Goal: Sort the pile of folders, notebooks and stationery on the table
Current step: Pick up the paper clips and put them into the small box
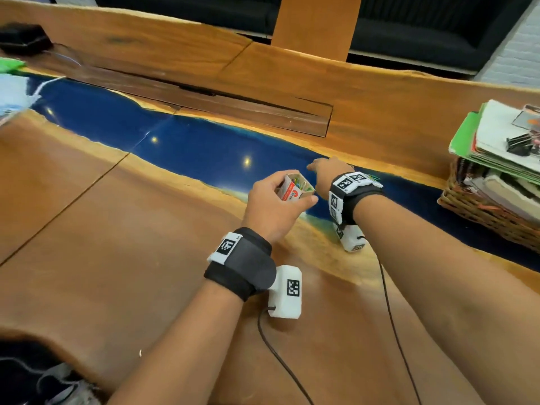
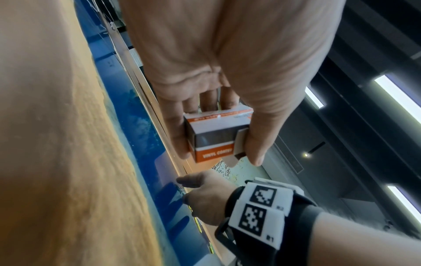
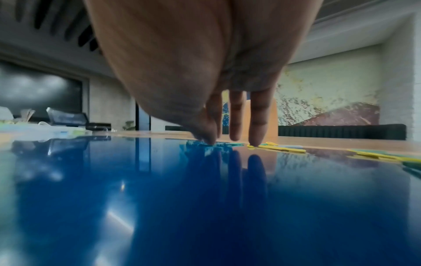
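Centre of frame: left hand [image 1: 273, 204] grips an open paper-clip box [image 1: 295, 188]; right hand [image 1: 327, 173], fingers extended, touches loose paper clips [image 3: 282, 148] on the table [image 1: 117, 244].

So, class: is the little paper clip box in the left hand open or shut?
Open. The paper clip box shows coloured clips through its top, flap folded out, gripped by the left hand.

Office meeting room: long table [image 1: 146, 258], wall screen [image 3: 41, 90].

The table [image 1: 122, 244] is smooth matt wood with a glossy blue strip [image 3: 159, 207]; the basket [image 1: 479, 211] is woven wicker.
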`<action>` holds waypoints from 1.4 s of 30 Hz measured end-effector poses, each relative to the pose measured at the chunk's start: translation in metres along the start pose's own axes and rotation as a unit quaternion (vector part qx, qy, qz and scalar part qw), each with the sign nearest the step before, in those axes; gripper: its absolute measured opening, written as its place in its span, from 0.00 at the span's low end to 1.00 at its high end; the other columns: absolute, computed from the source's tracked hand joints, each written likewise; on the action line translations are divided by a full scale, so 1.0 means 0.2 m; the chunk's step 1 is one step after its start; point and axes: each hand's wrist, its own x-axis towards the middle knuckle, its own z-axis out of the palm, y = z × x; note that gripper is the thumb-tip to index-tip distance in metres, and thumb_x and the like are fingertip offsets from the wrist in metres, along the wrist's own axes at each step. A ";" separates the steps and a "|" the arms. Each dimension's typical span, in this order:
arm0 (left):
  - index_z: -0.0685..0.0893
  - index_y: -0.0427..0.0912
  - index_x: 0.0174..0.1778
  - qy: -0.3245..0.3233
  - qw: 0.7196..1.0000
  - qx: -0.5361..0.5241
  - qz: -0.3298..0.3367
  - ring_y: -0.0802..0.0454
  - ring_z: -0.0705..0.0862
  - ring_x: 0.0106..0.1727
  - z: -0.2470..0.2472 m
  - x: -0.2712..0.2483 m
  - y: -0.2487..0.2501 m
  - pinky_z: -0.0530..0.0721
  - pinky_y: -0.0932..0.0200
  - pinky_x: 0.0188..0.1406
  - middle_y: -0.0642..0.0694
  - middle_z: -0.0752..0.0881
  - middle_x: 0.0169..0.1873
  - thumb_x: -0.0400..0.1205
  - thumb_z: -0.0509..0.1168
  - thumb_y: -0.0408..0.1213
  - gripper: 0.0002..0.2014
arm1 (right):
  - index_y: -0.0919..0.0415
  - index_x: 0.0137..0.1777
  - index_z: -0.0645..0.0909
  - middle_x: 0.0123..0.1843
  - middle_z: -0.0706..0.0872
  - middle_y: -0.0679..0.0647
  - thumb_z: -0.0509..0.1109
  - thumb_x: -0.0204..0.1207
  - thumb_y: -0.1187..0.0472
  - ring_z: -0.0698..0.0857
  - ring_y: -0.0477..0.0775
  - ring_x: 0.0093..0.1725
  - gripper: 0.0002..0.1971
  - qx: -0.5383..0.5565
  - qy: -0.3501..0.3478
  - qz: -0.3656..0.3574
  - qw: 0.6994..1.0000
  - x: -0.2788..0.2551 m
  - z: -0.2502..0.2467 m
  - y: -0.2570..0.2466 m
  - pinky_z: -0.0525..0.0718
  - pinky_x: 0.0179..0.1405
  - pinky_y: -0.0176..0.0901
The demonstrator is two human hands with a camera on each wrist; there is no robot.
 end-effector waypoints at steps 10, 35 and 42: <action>0.86 0.50 0.55 -0.019 1.000 0.006 -0.012 0.50 0.89 0.49 0.02 0.01 -0.03 0.90 0.46 0.52 0.49 0.90 0.45 0.69 0.82 0.36 0.20 | 0.60 0.54 0.86 0.54 0.87 0.57 0.69 0.75 0.66 0.85 0.62 0.51 0.09 0.090 0.038 0.004 0.995 -0.03 0.03 0.05 0.82 0.44 0.46; 0.86 0.54 0.56 -0.168 0.981 0.089 0.033 0.54 0.89 0.49 0.32 -0.27 -0.07 0.88 0.54 0.55 0.51 0.90 0.47 0.65 0.83 0.43 0.24 | 0.58 0.49 0.83 0.34 0.81 0.60 0.69 0.76 0.75 0.81 0.50 0.29 0.11 0.659 0.288 0.040 0.693 -1.04 0.23 0.19 0.84 0.26 0.40; 0.86 0.48 0.60 -0.191 0.976 0.094 0.052 0.55 0.88 0.50 0.34 -0.32 -0.05 0.88 0.52 0.55 0.52 0.90 0.48 0.68 0.83 0.43 0.24 | 0.59 0.43 0.82 0.33 0.84 0.58 0.73 0.73 0.73 0.86 0.54 0.32 0.08 0.648 0.294 0.063 0.700 -1.05 0.26 0.16 0.89 0.28 0.51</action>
